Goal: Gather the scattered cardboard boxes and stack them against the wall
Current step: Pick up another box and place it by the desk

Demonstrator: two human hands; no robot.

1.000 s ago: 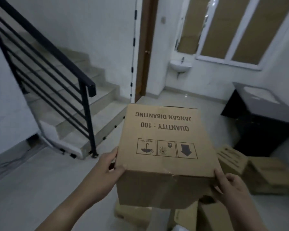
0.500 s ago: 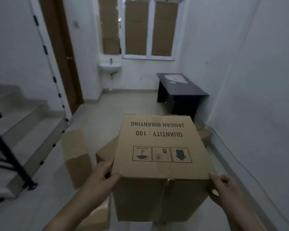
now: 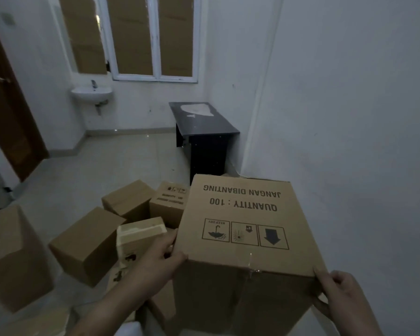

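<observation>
Left hand [image 3: 159, 259] and right hand [image 3: 341, 291] clamp the printed box [image 3: 243, 229] by opposite edges, probably to carry it level toward the wall [image 3: 349, 117].

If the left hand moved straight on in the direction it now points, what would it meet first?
The large brown cardboard box that it grips: the left hand points into that box's left side. Depth is unclear, so it might only graze it.

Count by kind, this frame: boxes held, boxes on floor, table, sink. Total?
Held box, gripped by left hand and right hand: 1
Floor boxes in clear view: 5, with more partly hidden below the arms
Table: 1
Sink: 1
Total: 8
</observation>
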